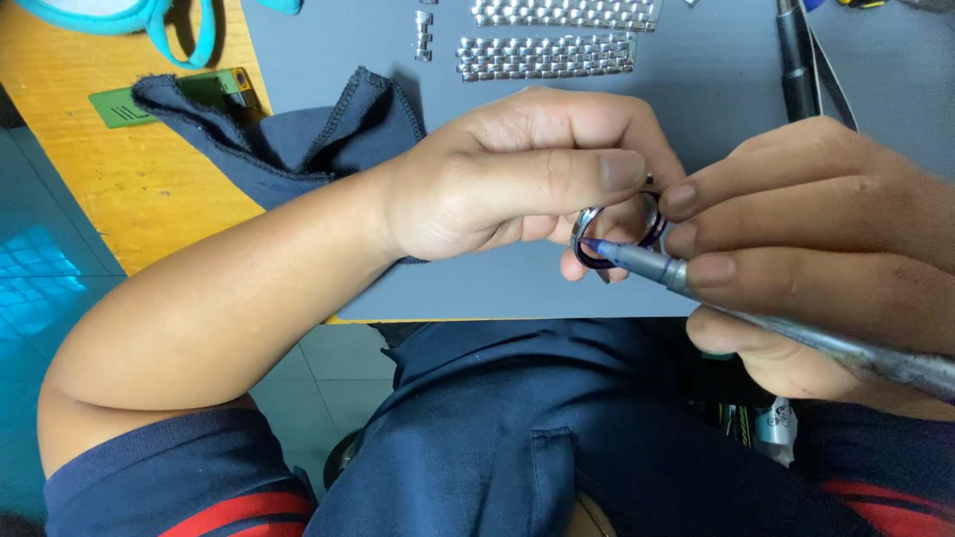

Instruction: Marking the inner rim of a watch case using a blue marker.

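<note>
My left hand (517, 174) grips a round metal watch case (609, 234) with a bluish rim, held just above the near edge of a grey mat (696, 109). My right hand (826, 239) holds a slim grey pen-like tool (756, 308), and its blue tip touches the left rim of the watch case. My fingers hide most of the case.
Two metal watch-bracelet pieces (545, 57) and a short link strip (424, 35) lie at the far side of the mat. A dark blue cloth (298, 134) sits at the mat's left edge on a yellow wooden table (149, 189). Black tools (798, 60) lie far right.
</note>
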